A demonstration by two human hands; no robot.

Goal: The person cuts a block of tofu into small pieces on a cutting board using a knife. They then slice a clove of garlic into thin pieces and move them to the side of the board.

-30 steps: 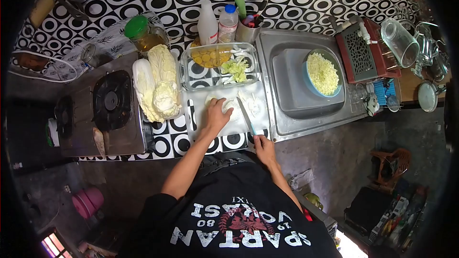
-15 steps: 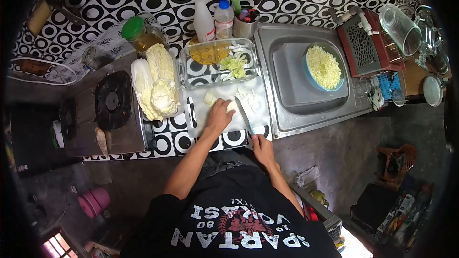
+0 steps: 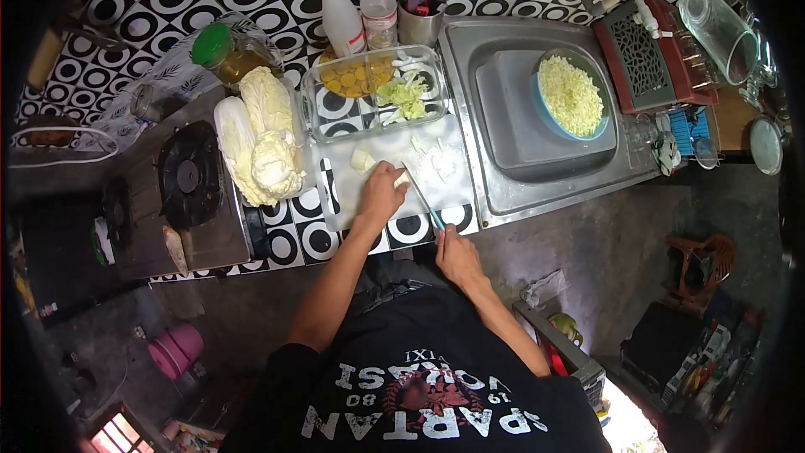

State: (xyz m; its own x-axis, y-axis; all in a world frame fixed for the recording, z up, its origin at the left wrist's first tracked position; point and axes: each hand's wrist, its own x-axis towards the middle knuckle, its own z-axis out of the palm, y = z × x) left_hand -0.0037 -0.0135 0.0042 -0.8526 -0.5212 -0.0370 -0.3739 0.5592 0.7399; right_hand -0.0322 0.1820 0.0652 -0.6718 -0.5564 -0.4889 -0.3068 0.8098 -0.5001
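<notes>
My left hand (image 3: 384, 195) presses down on a small pale vegetable piece (image 3: 402, 178) on the white cutting board (image 3: 453, 191), its fingers curled around it. In my right hand (image 3: 458, 253) is a kitchen knife (image 3: 421, 195) with a light blue handle. The blade stands close beside the left fingers, at the piece's right side. A pale chunk (image 3: 362, 160) lies behind my left hand, and thin white slices (image 3: 433, 158) are spread to the right of the blade. What vegetable this is, I cannot make out.
Behind the board stands a glass dish (image 3: 375, 127) with chopped leaves; orange round slices (image 3: 356, 78) show at its back left. Napa cabbages (image 3: 267, 143) lie left, beside the stove (image 3: 138, 235). A blue bowl of shredded cabbage (image 3: 572, 96) sits over the sink (image 3: 495, 207). Bottles (image 3: 379, 21) stand behind.
The view has shifted slightly. The knife has come closer to my left fingers, and its blade now appears narrower. My left hand still holds the piece down.
</notes>
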